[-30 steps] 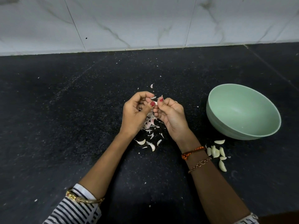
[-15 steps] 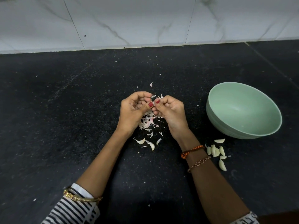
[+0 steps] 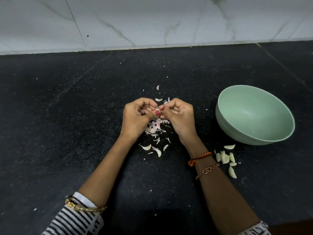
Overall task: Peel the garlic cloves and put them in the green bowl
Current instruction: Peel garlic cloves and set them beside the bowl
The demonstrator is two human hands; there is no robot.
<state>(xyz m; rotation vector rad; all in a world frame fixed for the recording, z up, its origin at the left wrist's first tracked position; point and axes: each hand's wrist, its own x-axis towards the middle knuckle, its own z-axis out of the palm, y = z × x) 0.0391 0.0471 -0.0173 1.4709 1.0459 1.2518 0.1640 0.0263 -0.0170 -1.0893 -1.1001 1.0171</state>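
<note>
My left hand (image 3: 135, 117) and my right hand (image 3: 178, 116) meet at the fingertips over the black counter. Together they pinch a small garlic clove (image 3: 158, 109), mostly hidden by the fingers. Below them lies a heap of pinkish-white garlic skins (image 3: 155, 127). The green bowl (image 3: 254, 114) stands to the right of my right hand, and I see no cloves inside it. Several peeled cloves (image 3: 226, 157) lie on the counter in front of the bowl, beside my right wrist.
Loose skin flakes (image 3: 158, 87) are scattered on the black counter (image 3: 67, 116) beyond and below the hands. A white marble-look tiled wall (image 3: 152, 21) rises at the back edge of the counter.
Both hands stay together on the clove, with only small finger movements as they work at it. The bowl and the peeled cloves have not moved.
</note>
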